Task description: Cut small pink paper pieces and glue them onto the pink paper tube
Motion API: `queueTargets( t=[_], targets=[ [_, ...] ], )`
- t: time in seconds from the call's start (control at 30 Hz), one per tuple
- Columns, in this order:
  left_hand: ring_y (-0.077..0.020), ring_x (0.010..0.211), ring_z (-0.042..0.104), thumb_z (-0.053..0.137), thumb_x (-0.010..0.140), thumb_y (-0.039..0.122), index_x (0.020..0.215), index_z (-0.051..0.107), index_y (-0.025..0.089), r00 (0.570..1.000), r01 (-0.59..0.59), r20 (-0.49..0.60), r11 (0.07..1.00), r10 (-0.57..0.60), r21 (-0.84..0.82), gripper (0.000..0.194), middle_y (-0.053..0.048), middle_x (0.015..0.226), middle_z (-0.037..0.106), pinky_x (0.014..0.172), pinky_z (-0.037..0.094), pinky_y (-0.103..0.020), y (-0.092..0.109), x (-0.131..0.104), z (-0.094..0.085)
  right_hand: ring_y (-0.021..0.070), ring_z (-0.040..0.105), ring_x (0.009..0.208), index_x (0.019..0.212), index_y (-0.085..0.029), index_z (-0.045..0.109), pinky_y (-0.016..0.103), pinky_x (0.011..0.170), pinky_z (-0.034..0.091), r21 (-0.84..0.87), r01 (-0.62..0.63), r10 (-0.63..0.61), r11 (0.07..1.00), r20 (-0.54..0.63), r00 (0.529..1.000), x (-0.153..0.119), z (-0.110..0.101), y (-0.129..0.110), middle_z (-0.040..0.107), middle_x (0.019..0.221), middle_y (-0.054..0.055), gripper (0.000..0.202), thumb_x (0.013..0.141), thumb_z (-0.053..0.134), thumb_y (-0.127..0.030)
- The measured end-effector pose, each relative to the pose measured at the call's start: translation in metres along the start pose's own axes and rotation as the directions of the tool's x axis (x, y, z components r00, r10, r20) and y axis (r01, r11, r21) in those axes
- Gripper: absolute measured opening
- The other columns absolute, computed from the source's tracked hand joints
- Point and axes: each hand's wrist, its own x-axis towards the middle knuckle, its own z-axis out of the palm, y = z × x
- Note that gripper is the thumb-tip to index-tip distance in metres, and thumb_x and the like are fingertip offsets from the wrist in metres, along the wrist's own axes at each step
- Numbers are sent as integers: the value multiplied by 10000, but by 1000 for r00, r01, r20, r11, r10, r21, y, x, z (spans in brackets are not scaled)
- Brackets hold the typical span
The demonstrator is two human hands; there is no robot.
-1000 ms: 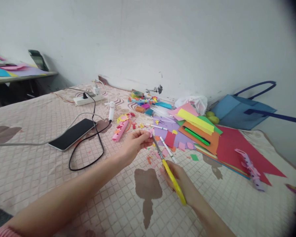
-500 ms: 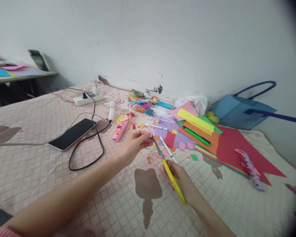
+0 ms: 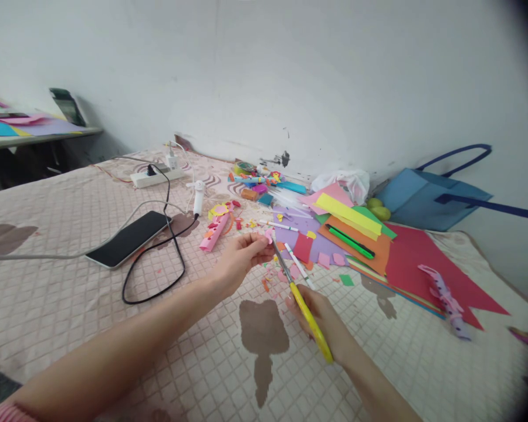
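Between thumb and fingers, my left hand pinches a small pink paper piece. Yellow-handled scissors are held in my right hand, their blades pointing up and left to the edge of the pink piece. The fingers inside the handles are partly hidden. Beneath and beyond the blades lie small pink and orange scraps and a white marker. A decorated pink paper roll rests left of my left hand.
At left are a black phone-like device, looping cables and a power strip. Coloured sheets, a green pen and a purple decorated roll lie at right, near a blue bag. The wall rises behind.
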Motion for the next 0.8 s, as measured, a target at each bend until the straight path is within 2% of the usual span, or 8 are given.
queueTargets(
  t=[0.17,0.3,0.4,0.53,0.8],
  targets=[
    [-108,668,607,676,716,284,755,593,130,1000,-7,-12,1000,7,0,179,-32,723,639,701,464,-258,3,-1,1,64,272,377,637,-210,408,190,339,235,0,-20,20,1000,-17,1000,-1,-1,-2,297,453,-87,320,769,553,-463],
    [-105,666,600,688,701,288,775,603,134,998,-42,-48,999,41,-20,190,-19,736,621,727,479,-275,8,4,-1,63,273,373,631,-213,390,189,332,237,-6,-22,22,1000,28,999,-1,-1,0,306,457,-85,337,770,549,-476],
    [-102,669,582,681,705,305,743,616,124,999,-52,-15,998,52,23,196,-18,721,609,738,482,-280,13,8,-5,61,272,382,617,-212,372,186,334,239,-6,-18,18,1000,51,999,-2,0,-1,310,471,-81,339,771,556,-451],
    [-101,654,566,684,696,295,691,613,121,999,-31,34,994,28,105,187,-18,682,599,718,480,-273,18,11,-10,66,304,425,622,-193,432,183,360,249,-8,22,-21,1000,39,999,-2,1,-1,358,517,-60,287,776,548,-406],
    [-92,615,546,684,680,245,645,574,131,999,-32,-15,993,34,116,163,-9,660,592,693,482,-281,22,7,-9,70,318,454,678,-184,454,185,375,269,-24,28,-26,999,75,997,-1,2,4,375,579,-47,249,815,497,-388]
  ],
)
